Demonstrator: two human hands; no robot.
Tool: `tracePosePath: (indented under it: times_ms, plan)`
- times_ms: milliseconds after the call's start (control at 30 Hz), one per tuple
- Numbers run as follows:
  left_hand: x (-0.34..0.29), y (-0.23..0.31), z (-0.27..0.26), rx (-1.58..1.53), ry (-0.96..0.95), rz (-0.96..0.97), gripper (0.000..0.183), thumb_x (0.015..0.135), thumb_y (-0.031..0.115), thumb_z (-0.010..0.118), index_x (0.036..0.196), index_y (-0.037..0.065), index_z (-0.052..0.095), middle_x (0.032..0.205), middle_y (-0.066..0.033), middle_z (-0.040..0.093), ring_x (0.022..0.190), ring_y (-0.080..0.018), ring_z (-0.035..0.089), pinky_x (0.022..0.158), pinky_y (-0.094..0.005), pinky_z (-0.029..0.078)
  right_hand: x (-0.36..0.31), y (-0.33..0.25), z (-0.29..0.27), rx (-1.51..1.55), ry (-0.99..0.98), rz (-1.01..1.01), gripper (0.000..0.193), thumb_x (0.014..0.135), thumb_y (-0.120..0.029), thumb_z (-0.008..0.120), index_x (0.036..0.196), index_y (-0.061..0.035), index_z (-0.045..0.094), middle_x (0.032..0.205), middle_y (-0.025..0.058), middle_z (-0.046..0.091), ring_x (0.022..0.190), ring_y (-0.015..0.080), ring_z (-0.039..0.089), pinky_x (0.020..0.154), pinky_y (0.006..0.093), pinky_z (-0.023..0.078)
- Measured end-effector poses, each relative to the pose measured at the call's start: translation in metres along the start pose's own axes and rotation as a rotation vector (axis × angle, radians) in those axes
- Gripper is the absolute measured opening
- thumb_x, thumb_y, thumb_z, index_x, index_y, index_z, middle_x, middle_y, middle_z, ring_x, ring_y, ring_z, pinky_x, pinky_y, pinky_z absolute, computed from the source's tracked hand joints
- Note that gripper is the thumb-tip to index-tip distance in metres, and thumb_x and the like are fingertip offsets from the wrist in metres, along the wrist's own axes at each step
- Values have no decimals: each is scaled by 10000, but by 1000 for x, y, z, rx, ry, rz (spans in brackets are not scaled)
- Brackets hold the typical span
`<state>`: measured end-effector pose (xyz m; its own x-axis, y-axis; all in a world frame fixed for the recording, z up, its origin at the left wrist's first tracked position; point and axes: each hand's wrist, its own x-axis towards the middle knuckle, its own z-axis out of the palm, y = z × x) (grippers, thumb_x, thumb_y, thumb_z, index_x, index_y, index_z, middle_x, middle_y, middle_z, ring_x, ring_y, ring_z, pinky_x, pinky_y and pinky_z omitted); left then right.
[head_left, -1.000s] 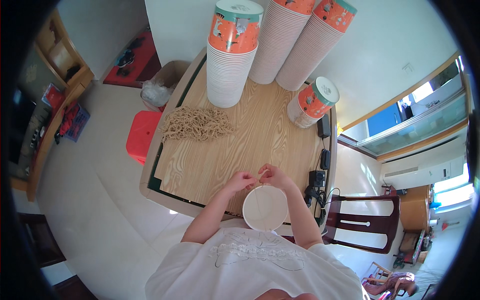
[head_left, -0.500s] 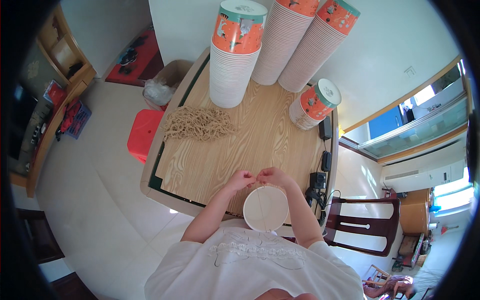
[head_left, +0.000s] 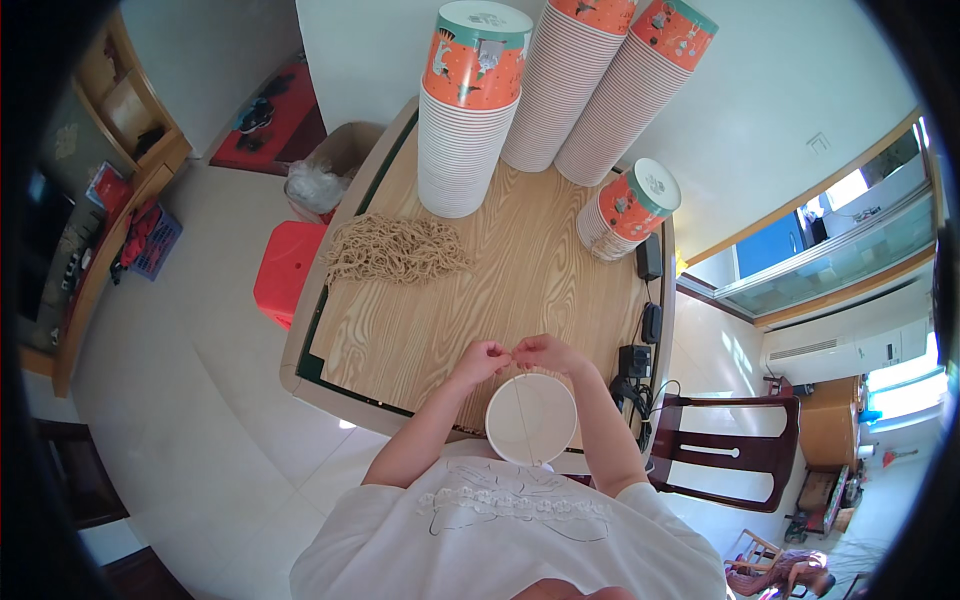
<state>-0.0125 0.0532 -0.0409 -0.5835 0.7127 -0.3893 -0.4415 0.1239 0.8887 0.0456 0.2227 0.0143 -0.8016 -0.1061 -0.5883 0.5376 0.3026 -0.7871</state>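
Note:
Just in front of my body a round paper bucket (head_left: 550, 420) is tilted with its white inside facing me. A thin tan cord (head_left: 523, 415) runs across its mouth from the far rim to the near rim. Above the far rim, my left hand (head_left: 484, 360) and my right hand (head_left: 542, 353) meet, fingertips pinched together on the cord's end. The knot or loop between the fingers is too small to make out. Further off on the left lies a loose heap of tan cords (head_left: 400, 250).
Tall stacks of upturned paper buckets (head_left: 460, 150) stand along the table's far side, with a shorter stack (head_left: 628, 205) at right. Black power adapters (head_left: 634, 360) line the right edge. A red stool (head_left: 287, 265) is at left, a dark wooden chair (head_left: 735, 452) at right.
Both hands stay at the bucket's far rim, with only a slight shift of the fingers. The bucket and the heap of cords stay in place.

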Motion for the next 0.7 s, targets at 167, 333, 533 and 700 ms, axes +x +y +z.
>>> tracePosePath:
  times_ms: [167, 333, 533, 700]
  plan:
    - [-2, 3, 0, 63, 34, -1, 96, 740, 101, 623, 746, 15, 579, 633, -14, 558, 535, -88, 514, 485, -229, 412, -1, -5, -2, -15, -26, 9, 118, 797, -105, 564, 849, -5, 600, 716, 12, 568, 673, 87, 509, 637, 223, 424]
    - [-1, -1, 2, 91, 64, 9, 94, 724, 100, 621, 736, 16, 582, 623, -24, 566, 547, -94, 525, 495, -240, 421, -1, -2, -1, 27, -35, 13, 108, 783, -116, 566, 810, -13, 588, 710, 6, 566, 677, 81, 506, 635, 225, 422]
    - [-4, -11, -15, 335, 96, 74, 94, 710, 105, 622, 728, 16, 596, 640, -35, 584, 585, -108, 548, 526, -253, 444, -9, -2, -6, -115, -84, 104, 123, 784, -166, 548, 805, -50, 584, 711, -32, 548, 679, 60, 488, 620, 209, 405]
    - [-6, -1, -7, 201, -25, 58, 111, 717, 121, 641, 742, 15, 621, 656, -34, 597, 575, -105, 542, 530, -249, 450, -9, 4, -7, -104, -91, 103, 135, 790, -182, 540, 817, -58, 588, 722, -41, 544, 678, 53, 480, 609, 201, 395]
